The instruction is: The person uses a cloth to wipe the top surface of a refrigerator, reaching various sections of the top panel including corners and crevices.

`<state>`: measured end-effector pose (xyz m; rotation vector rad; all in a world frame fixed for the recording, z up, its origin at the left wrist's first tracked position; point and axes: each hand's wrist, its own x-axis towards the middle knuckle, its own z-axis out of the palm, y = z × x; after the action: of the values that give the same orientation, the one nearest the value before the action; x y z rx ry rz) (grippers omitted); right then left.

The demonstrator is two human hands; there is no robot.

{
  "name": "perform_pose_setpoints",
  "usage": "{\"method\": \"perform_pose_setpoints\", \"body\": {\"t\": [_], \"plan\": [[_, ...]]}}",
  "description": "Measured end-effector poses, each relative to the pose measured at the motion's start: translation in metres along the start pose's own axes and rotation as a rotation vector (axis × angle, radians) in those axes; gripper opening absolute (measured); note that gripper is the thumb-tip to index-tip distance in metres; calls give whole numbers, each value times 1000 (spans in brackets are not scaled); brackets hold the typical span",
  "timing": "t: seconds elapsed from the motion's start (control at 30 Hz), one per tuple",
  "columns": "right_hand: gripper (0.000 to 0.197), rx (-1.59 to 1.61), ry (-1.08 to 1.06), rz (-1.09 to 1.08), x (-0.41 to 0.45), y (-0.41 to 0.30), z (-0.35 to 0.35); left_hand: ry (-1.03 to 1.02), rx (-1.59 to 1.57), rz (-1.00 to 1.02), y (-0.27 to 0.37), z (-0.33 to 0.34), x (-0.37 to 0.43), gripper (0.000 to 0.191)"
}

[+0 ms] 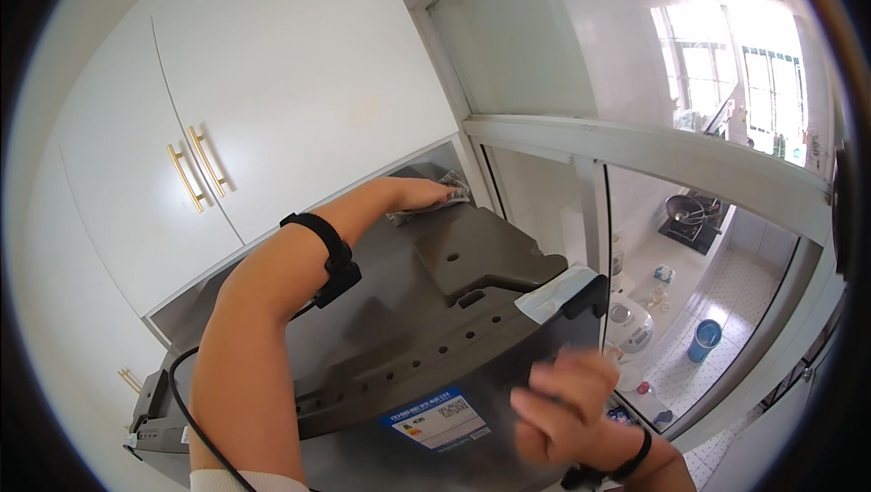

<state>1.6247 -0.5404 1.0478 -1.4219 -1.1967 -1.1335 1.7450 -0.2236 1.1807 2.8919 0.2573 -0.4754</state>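
My left hand [427, 194] reaches across the top of a dark grey refrigerator [381, 288] and presses on a crumpled, patterned grey cloth [457, 186] in the far right corner. Part of the cloth shows under the wrist. In front of the refrigerator door [490, 369], my right hand [568, 403] hangs blurred, its fingers loosely curled and nothing visible in them. A label with a printed code [435, 417] is stuck to the door front. A pale strip [558, 291] lies over the top's front right corner, beside the raised hinge cover [486, 250].
White cabinet doors [306, 70] with gold handles [206, 160] hang just above the refrigerator's back. At right stands a white-framed glass partition [653, 145]. Through it appear a rice cooker [631, 322], a wok [684, 210] on a stove and a blue bucket [705, 341].
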Motion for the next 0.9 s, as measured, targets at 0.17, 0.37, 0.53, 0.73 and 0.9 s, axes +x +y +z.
{"method": "perform_pose_setpoints", "body": {"t": [0.17, 0.37, 0.53, 0.73, 0.9], "plan": [[37, -104, -302, -65, 47, 24, 18, 68, 440, 187, 1, 3, 1, 52], [28, -91, -268, -108, 40, 32, 20, 76, 472, 223, -23, 0, -5, 49], [27, -68, -237, -71, 40, 35, 22, 52, 146, -422, -69, 1, -19, 49], [30, -31, -205, -77, 39, 34, 26, 121, 201, -131, -96, 17, -33, 53], [28, -111, -204, -91, 47, 32, 23, 90, -159, 152, -15, 18, -15, 55]]}}
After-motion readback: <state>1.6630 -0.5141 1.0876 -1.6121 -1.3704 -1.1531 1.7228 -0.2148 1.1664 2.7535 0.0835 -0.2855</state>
